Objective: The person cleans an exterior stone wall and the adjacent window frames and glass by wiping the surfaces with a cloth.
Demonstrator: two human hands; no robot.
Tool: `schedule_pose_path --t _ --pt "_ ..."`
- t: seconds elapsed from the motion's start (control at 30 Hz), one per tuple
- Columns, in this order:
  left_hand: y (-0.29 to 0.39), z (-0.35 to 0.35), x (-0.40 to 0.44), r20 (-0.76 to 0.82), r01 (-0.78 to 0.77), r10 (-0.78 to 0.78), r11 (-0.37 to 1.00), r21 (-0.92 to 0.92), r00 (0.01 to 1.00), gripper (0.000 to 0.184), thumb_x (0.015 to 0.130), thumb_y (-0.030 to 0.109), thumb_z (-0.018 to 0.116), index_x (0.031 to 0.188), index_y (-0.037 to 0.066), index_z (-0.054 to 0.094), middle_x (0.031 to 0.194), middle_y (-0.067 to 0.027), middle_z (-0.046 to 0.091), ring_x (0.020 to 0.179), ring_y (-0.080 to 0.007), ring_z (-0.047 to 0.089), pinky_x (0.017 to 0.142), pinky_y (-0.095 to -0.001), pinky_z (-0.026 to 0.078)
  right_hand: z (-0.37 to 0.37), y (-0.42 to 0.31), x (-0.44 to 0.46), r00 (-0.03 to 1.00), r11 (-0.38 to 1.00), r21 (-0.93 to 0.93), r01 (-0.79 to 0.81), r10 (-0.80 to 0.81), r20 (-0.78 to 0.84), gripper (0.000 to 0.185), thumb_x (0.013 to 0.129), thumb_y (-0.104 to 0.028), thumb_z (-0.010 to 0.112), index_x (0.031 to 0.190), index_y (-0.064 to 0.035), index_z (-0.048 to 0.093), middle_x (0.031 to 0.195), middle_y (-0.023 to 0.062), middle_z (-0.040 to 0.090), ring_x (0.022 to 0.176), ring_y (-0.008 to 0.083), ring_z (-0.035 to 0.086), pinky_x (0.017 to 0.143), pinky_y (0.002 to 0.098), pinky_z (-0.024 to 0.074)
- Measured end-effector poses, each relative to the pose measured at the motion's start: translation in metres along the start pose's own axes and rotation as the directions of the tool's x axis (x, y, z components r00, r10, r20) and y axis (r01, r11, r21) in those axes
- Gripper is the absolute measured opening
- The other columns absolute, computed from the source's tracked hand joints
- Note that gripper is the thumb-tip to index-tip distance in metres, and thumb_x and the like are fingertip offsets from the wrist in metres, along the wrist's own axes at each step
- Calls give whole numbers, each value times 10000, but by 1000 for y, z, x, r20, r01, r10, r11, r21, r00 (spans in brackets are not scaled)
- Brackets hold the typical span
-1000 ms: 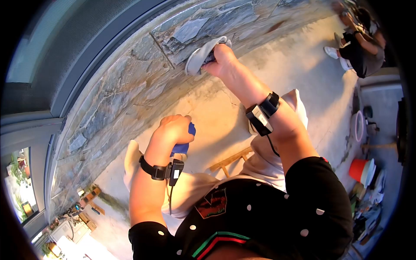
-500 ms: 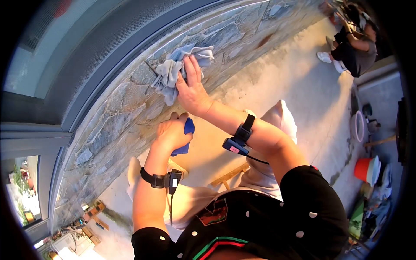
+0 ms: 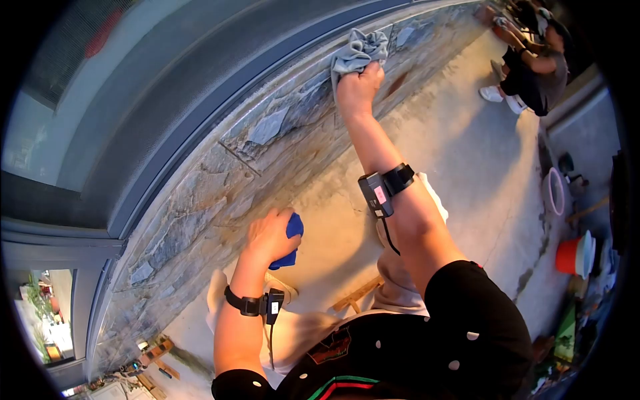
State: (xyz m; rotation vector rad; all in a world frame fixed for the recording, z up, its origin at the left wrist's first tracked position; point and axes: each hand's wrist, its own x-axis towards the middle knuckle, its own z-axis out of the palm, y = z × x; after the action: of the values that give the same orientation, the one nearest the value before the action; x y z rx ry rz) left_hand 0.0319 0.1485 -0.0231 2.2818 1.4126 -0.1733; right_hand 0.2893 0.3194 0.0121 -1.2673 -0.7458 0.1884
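Observation:
My right hand point(image 3: 361, 88) is closed round a crumpled grey-blue cloth point(image 3: 360, 51), which lies against the upper part of the stone-faced wall point(image 3: 267, 127), just under the grey frame. My left hand point(image 3: 272, 235) is closed on a dark blue cloth point(image 3: 291, 241) beside the lower part of the wall, above my knee. Both forearms wear black straps with small boxes and cables.
A grey window frame point(image 3: 173, 143) runs above the stone wall. Another person point(image 3: 537, 73) crouches at the upper right. On the right are a red bucket point(image 3: 567, 257) and a pink ring-shaped rim point(image 3: 556, 191). A wooden stool point(image 3: 360, 293) is beneath me.
The grey-blue cloth, spread under my fingers half a second ago, has moved up and right along the wall, bunched in my right hand. My left hand has shifted slightly down in view.

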Motion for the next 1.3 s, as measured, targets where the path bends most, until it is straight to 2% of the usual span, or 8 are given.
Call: schedule_pose_path --t 0.1,0.37,0.6,0.83,0.97,1.07,1.17,1.3 --pt "-7 3 4 -35 30 -31 999 -38 999 619 725 328 699 1303 142 576 1193 -167 597 1005 -385 639 860 -469 519 8 -12 -68 878 886 -62 459 -442 182 665 806 4 521 1445 30 341 1438 345 250 1278 522 324 1131 514 231" --pt "6 2 19 -82 58 -55 998 30 995 628 724 335 702 1304 135 571 1223 -166 579 1008 -363 651 850 -458 532 -6 9 -111 602 688 22 725 -649 466 658 678 18 632 1325 -60 537 1517 247 262 1385 487 293 1114 562 283" --pt "15 -1 18 -31 88 -89 996 -22 996 574 719 322 697 1255 135 610 1149 -185 629 1005 -398 637 878 -483 509 -4 42 24 999 998 37 43 -43 -19 472 947 -207 618 1379 -81 474 1349 128 462 1231 253 470 1034 343 380" --pt "14 4 14 41 53 -55 996 66 998 587 744 362 681 1276 135 582 1144 -181 628 974 -386 655 836 -490 513 -5 81 18 784 785 -62 -616 604 -142 517 928 -255 565 1383 -44 442 1274 206 536 1210 354 516 1009 412 428" --pt "17 2 18 69 61 -68 994 93 995 592 737 370 681 1270 132 584 1135 -179 637 965 -384 662 838 -485 517 1 47 -84 991 991 -125 -49 64 117 606 947 -244 559 1431 25 311 1385 249 379 1315 371 387 1140 419 260" --pt "20 4 22 76 62 -68 995 79 995 577 733 372 684 1250 129 594 1129 -179 643 963 -385 663 838 -483 519 5 15 -88 982 965 251 -72 25 185 585 953 -179 564 1423 52 305 1420 230 309 1314 361 363 1141 392 245" --pt "20 4 22 63 34 -37 998 57 997 566 728 372 691 1232 130 601 1124 -180 645 958 -388 664 834 -484 520 3 17 -42 969 971 0 239 -238 69 550 950 -184 576 1402 43 359 1388 215 346 1286 352 398 1121 389 282" --pt "21 -5 16 58 39 -41 998 46 997 596 716 335 699 1265 126 600 1148 -195 645 1005 -388 647 870 -469 512 -11 13 44 990 990 -61 127 -123 73 501 953 -288 585 1360 -27 454 1437 224 350 1309 404 401 1107 427 318"
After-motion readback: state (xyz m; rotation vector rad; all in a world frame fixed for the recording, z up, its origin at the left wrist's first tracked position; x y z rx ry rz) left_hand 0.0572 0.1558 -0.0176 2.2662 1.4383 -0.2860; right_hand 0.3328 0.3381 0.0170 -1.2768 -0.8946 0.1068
